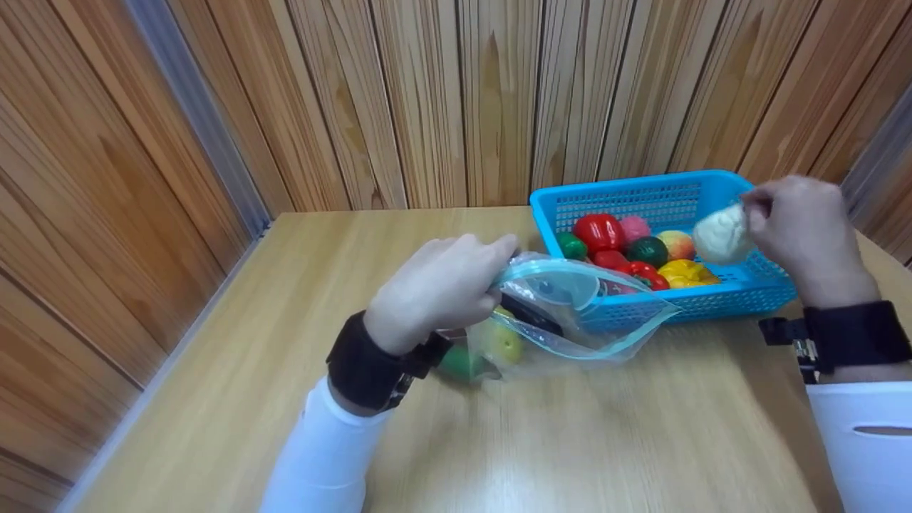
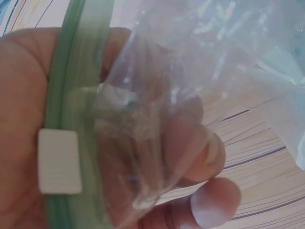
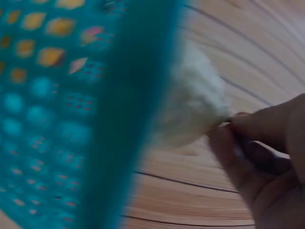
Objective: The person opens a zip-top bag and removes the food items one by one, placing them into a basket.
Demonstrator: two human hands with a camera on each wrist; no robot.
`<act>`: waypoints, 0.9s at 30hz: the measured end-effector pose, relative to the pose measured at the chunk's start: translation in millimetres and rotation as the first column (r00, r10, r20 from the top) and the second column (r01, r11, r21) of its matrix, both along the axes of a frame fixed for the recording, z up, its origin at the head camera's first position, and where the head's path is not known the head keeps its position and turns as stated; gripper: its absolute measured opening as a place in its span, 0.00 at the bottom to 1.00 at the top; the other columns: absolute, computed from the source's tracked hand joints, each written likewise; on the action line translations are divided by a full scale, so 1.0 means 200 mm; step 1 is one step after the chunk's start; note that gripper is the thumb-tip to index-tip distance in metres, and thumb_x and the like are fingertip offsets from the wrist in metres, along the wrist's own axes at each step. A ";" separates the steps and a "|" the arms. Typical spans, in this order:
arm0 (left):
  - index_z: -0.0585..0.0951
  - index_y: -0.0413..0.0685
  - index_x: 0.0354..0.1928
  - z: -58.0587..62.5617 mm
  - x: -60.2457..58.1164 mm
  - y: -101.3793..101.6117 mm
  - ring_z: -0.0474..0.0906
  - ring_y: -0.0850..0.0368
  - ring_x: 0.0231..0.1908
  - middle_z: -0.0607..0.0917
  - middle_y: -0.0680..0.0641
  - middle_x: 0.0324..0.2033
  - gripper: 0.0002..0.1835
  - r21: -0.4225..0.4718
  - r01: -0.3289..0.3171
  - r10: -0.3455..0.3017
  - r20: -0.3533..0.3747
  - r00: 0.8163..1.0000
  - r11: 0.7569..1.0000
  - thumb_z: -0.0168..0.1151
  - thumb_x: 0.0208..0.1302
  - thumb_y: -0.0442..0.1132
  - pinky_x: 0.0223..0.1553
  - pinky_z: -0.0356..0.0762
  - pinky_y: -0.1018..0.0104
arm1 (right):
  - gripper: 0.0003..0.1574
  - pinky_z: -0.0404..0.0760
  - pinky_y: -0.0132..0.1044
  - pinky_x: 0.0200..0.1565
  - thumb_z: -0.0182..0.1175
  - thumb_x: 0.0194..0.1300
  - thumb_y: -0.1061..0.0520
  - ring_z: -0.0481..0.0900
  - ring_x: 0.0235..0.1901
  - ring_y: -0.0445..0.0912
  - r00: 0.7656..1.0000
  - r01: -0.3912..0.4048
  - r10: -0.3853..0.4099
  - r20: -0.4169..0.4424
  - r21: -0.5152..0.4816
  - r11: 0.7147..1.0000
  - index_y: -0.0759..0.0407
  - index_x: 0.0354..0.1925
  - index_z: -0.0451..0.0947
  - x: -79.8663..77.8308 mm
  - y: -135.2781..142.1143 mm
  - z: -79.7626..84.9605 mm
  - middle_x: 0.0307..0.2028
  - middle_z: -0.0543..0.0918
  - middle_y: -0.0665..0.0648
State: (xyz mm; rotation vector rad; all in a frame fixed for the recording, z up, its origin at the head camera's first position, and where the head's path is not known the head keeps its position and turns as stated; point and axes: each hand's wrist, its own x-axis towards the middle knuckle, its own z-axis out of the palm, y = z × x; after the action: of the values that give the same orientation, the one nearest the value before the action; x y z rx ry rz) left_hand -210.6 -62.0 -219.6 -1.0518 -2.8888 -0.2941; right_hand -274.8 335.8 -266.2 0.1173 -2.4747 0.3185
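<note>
My left hand [image 1: 445, 285] grips the edge of a clear zip bag [image 1: 556, 266], whose mouth gapes toward the basket. A white slider [image 2: 59, 161] on its green zip strip lies against the palm. Through the plastic show a yellow-green fruit [image 1: 507, 345] and a long dark piece [image 1: 533, 315]. A green piece [image 1: 457, 362] appears at the bag's lower left, partly hidden by my wrist. My right hand [image 1: 805, 224] pinches a white garlic bulb [image 1: 719, 235] by its narrow end, over the right side of the blue basket [image 1: 638, 183].
Inside the basket lie a large red pepper [image 1: 598, 232], a yellow pepper [image 1: 687, 273], a pink ball [image 1: 635, 228], a dark green piece [image 1: 647, 251], a peach [image 1: 676, 244] and several others. The wooden table [image 1: 570, 442] meets a plank wall [image 1: 427, 107] behind the basket.
</note>
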 end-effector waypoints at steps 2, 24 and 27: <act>0.74 0.51 0.55 0.00 0.00 0.00 0.79 0.57 0.28 0.82 0.51 0.33 0.15 0.004 0.005 -0.005 0.012 1.000 1.000 0.57 0.68 0.34 0.25 0.77 0.68 | 0.15 0.77 0.63 0.42 0.52 0.66 0.67 0.75 0.40 0.70 0.989 0.004 -0.010 0.149 0.038 0.999 0.78 0.44 0.80 -0.04 0.06 -0.04 0.43 0.80 0.81; 0.73 0.49 0.55 0.01 0.00 0.02 0.80 0.57 0.26 0.82 0.50 0.33 0.15 0.041 0.026 -0.028 0.051 0.998 0.999 0.54 0.69 0.32 0.22 0.76 0.69 | 0.15 0.76 0.21 0.31 0.51 0.57 0.62 0.76 0.17 0.45 0.395 -0.818 0.783 -0.480 0.203 0.538 0.65 0.25 0.84 0.34 -0.65 0.12 0.18 0.82 0.56; 0.73 0.49 0.54 0.01 0.00 0.02 0.79 0.57 0.25 0.81 0.50 0.31 0.15 0.033 0.030 -0.030 0.025 0.999 0.999 0.54 0.67 0.30 0.21 0.75 0.69 | 0.11 0.80 0.26 0.28 0.55 0.58 0.66 0.79 0.20 0.42 0.366 -0.872 0.881 -0.301 0.220 0.437 0.63 0.31 0.85 0.41 -0.74 0.09 0.24 0.85 0.54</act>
State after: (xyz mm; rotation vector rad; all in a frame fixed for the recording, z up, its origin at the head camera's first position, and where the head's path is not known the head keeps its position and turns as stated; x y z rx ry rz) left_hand -210.6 -58.3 -218.2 -1.0951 -2.8823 -0.3570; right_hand -192.8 188.6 -247.4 1.4381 -1.7778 0.6359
